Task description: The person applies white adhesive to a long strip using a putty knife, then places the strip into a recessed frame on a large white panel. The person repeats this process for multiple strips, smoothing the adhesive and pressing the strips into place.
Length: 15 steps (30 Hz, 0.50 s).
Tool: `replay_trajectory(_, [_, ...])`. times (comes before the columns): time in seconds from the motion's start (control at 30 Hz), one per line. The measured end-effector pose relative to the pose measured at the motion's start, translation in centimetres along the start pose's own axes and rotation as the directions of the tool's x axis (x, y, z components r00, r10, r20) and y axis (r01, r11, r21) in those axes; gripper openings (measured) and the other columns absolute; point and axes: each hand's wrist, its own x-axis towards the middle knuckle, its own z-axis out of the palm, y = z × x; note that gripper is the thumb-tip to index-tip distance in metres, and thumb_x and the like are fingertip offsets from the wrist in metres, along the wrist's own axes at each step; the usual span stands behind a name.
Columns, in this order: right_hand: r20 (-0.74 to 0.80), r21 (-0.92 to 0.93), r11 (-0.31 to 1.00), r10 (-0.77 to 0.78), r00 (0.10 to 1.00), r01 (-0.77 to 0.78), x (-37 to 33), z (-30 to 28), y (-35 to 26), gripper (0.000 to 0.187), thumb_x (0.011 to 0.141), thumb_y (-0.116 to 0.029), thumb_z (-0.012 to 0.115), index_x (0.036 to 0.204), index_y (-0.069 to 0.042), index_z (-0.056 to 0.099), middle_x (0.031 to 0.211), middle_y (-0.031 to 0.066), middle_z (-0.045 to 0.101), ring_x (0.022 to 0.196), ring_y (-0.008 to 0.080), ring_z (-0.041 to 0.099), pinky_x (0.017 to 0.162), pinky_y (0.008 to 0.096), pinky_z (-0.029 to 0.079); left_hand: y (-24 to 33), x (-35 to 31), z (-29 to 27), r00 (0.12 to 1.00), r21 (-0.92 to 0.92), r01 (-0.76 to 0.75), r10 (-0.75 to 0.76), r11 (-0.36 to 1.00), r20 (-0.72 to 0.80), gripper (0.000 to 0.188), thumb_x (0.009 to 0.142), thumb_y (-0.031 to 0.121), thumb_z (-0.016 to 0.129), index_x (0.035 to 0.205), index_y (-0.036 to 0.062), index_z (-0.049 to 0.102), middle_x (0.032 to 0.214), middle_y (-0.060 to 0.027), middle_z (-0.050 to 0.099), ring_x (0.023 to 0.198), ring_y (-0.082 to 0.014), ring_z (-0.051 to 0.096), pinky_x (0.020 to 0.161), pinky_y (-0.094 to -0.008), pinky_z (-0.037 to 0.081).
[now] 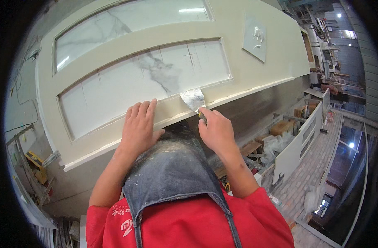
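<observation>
A large cream panel [114, 45] lies before me, with marbled white insets set into it. Its near inset [114, 91] carries grey veining and several thin dark lines. My right hand [217, 129] is wrapped round the handle of a putty knife [193, 99], whose broad metal blade rests at the panel's near rim. My left hand [138, 126] lies on that rim farther left, fingers stretched out. White smears show along the frame. On the panel's right part sits a small grey board [255, 41] bearing a dab of white paste.
Below the panel on the right are boxes and plastic wrap [278, 144] beside a white framed panel [294, 146] standing on edge. A yellow tool [36, 165] lies at the far left. Farther off, a person [331, 89] is partly visible at the right. My apron [168, 169] touches the panel's near edge.
</observation>
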Motion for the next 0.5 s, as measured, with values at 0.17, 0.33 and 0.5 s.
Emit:
replay_trajectory(0.17, [0.027, -0.067, 0.998, 0.005, 1.0, -0.003, -0.3, -0.6, -0.1, 0.034, 0.094, -0.017, 0.064, 0.126, -0.009, 0.072, 0.096, 0.0194, 0.07, 0.09, 0.0404, 0.069, 0.081, 0.0478, 0.056, -0.6, -0.2, 0.2, 0.999, -0.024, -0.025, 0.025, 0.999, -0.027, 0.099, 0.073, 0.028, 0.091, 0.153, -0.0025, 0.042, 0.143, -0.0196, 0.054, 0.134, -0.0389, 0.048, 0.117, -0.0493, 0.037])
replay_trajectory(0.33, [0.008, 0.021, 1.0, 0.016, 1.0, -0.016, -0.7, -1.5, -3.5, 0.035, 0.093, -0.017, 0.064, 0.126, -0.008, 0.072, 0.1, 0.0208, 0.072, 0.093, 0.0408, 0.07, 0.083, 0.048, 0.056, -0.9, -0.2, -0.3, 0.996, -0.04, -0.075, 0.073, 0.996, -0.051, 0.095, 0.075, 0.033, 0.09, 0.15, -0.0033, 0.045, 0.138, -0.0177, 0.056, 0.13, -0.0352, 0.051, 0.114, -0.0465, 0.039])
replay_trajectory(0.5, [0.03, -0.007, 1.0, 0.021, 0.999, -0.02, -1.3, 1.5, -3.8, 0.034, 0.093, -0.016, 0.064, 0.126, -0.009, 0.072, 0.098, 0.021, 0.072, 0.092, 0.0411, 0.07, 0.083, 0.0483, 0.056, -1.8, -1.3, -0.1, 0.996, -0.022, -0.039, 0.038, 0.999, -0.076, 0.1, 0.07, 0.028, 0.091, 0.151, -0.0028, 0.043, 0.143, -0.0192, 0.054, 0.133, -0.0385, 0.049, 0.116, -0.0487, 0.039])
